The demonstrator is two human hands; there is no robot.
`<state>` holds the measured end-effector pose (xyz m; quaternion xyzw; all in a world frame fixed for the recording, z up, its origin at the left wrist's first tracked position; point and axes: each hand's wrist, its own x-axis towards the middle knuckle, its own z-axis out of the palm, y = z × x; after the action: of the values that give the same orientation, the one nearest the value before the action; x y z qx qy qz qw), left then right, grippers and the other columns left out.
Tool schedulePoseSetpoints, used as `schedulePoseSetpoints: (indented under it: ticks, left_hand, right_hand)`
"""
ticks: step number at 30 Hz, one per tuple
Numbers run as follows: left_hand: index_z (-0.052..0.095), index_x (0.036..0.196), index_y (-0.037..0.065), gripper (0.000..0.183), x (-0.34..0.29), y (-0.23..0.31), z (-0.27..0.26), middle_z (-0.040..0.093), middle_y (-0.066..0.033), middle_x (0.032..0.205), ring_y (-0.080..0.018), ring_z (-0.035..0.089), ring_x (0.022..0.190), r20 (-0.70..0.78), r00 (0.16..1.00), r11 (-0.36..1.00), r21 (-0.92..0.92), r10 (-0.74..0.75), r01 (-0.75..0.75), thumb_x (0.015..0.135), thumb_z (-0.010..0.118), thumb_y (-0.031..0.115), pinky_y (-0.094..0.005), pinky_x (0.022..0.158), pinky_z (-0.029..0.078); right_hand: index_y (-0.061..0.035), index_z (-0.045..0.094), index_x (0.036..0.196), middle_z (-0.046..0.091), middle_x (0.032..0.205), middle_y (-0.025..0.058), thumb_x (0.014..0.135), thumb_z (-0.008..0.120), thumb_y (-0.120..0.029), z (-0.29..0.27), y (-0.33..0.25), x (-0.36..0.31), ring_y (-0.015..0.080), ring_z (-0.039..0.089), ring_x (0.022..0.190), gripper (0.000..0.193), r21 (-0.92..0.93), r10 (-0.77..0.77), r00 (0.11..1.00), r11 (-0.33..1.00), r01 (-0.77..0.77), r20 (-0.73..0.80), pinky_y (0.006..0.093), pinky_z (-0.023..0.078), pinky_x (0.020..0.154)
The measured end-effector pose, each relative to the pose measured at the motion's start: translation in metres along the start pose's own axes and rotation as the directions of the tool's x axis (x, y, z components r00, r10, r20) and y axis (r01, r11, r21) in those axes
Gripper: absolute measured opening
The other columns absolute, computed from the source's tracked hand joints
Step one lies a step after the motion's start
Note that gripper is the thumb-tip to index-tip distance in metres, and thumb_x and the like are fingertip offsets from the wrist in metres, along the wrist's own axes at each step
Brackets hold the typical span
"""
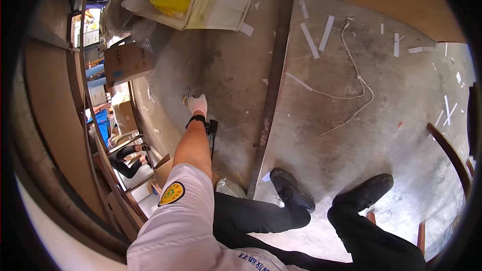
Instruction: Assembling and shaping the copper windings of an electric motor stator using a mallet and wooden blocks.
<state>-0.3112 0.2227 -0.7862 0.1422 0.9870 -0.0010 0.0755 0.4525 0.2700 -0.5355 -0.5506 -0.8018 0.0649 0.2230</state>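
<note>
Reaching forward over the concrete floor, my left hand (pixel 198 104) wears a pale glove, and a black strap with a small device circles the wrist. Its fingers are closed around a small yellow-handled tool (pixel 186 98), whose thin dark tip points away from me. Fingers hide most of the handle, so its exact kind cannot be told. The floor lies behind the hand and tool. My right hand is not in view.
A long dark strip (pixel 271 90) crosses the floor. White paper strips (pixel 326 33) and a pale cord (pixel 359 77) lie to its right. A cardboard box (pixel 127 62) and a bag-filled pale container (pixel 221 2) stand ahead left. My black shoes (pixel 292 188) rest below; another person sits far left.
</note>
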Motion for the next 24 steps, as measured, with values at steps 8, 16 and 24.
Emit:
schedulePoseSetpoints:
  ticks: [8, 16, 24]
  left_hand:
    - [0.051, 0.141, -0.009, 0.067, 0.09, -0.105, -0.028, 0.059, -0.0314, 0.138, -0.0445, 0.057, 0.129, 0.14, 0.99, 0.998, 0.057, -0.006, -0.002, 0.092, 0.066, 0.035, -0.0463, 0.108, 0.046]
    - [0.042, 0.149, -0.006, 0.068, 0.097, -0.115, -0.012, 0.051, -0.0255, 0.15, -0.0393, 0.05, 0.139, 0.353, 0.936, 0.996, -0.09, 0.008, 0.025, 0.096, 0.061, 0.031, -0.0418, 0.114, 0.038]
    - [0.071, 0.117, -0.003, 0.046, 0.107, -0.108, -0.002, 0.071, -0.0271, 0.118, -0.0457, 0.066, 0.112, 0.042, 0.996, 0.949, 0.307, -0.084, 0.067, 0.089, 0.066, 0.034, -0.0479, 0.092, 0.054]
  right_hand:
    - [-0.0025, 0.055, 0.097, 0.055, 0.103, 0.0142, 0.1, 0.052, -0.015, 0.049, -0.034, 0.0, 0.0315, 0.054, 0.096, 0.013, 0.107, 0.031, 0.997, 0.994, -0.039, 0.077, 0.0451, 0.044, 0.085]
    - [-0.0049, 0.054, 0.092, 0.053, 0.097, 0.0127, 0.097, 0.055, -0.014, 0.09, -0.054, -0.008, 0.031, 0.053, 0.09, 0.011, 0.175, 0.073, 0.984, 0.979, -0.102, 0.161, 0.0449, 0.043, 0.081]
    - [-0.0072, 0.052, 0.086, 0.052, 0.09, 0.0111, 0.094, 0.057, -0.014, 0.117, -0.068, -0.008, 0.0305, 0.052, 0.085, 0.011, 0.284, 0.127, 0.978, 0.944, -0.17, 0.164, 0.0446, 0.042, 0.077]
